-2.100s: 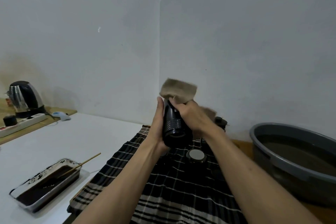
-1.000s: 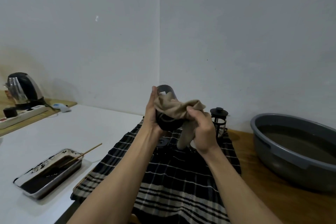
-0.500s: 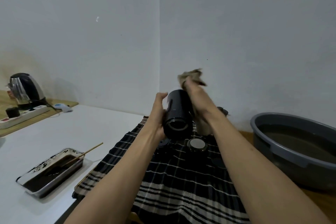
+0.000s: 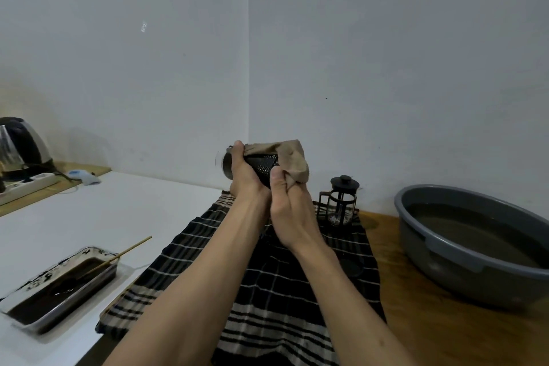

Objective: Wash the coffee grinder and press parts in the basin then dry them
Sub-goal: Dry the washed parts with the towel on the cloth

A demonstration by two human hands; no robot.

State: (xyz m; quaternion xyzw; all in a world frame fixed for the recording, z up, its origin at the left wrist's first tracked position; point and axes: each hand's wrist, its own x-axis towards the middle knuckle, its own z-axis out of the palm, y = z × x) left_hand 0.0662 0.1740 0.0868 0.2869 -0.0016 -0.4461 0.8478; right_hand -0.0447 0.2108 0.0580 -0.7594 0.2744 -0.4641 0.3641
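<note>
My left hand (image 4: 245, 180) grips the black coffee grinder body (image 4: 263, 168), held sideways at chest height above the checked towel (image 4: 267, 291). A beige cloth (image 4: 292, 160) is draped over the grinder's top and right end, and my right hand (image 4: 289, 211) pinches that cloth from below. The small glass French press (image 4: 341, 202) stands upright on the towel's far right corner. A dark round part (image 4: 350, 267) lies on the towel to the right of my right forearm. Other parts under my arms are hidden.
A grey basin (image 4: 463, 264) of murky water sits on the wooden counter at right. On the white table at left lie a metal tray (image 4: 59, 285) of dark liquid with a wooden stick (image 4: 124, 252), a kettle (image 4: 22, 145) and a power strip (image 4: 26, 184).
The grinder has turned from pointing its open end at me to lying sideways. My right hand came down from above it and now pulls the cloth over its right end.
</note>
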